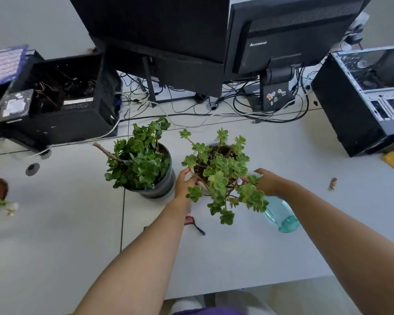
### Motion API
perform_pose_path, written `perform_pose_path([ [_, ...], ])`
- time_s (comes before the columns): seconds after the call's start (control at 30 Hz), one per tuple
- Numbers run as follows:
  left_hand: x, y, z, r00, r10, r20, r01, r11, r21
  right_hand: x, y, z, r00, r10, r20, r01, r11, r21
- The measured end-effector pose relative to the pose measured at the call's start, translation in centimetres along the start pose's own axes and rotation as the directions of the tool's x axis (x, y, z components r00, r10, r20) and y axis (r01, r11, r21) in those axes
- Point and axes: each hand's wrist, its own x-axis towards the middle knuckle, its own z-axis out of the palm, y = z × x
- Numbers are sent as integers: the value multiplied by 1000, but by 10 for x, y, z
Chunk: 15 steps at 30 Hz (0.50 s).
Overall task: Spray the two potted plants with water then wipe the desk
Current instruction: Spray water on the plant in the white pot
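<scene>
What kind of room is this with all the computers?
Probably an office or computer workroom. Monitors stand at the back of a white desk, an open computer case sits to the right, and tangled cables lie behind two potted plants.

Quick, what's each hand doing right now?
Left hand: touches the white pot, grip unclear.
Right hand: grips the spray bottle.

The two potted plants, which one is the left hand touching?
The right-hand plant in the white pot: the left hand rests on its rim. The plant in the dark pot stands untouched beside it.
</scene>
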Motion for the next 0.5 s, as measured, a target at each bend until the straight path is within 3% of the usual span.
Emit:
perform_pose_path([
  [0.23,-29,0,-9,999,-42,5,42,999,22,8,3,-4,997,18,-78,-19,1000,-1],
  [0.33,-13,2,3,1000,29,-2,-29,1000,-5,3,-1,-6,992,38,-121,-27,996,90],
  [0.43,-18,0,4,998,55,-15,-53,995,81,3,3,-7,979,90,-180,-52,977,208],
  [0.5,-23,-3,5,999,34,-16,-33,998,55,4,10,-8,988,95,-124,-57,958,283],
])
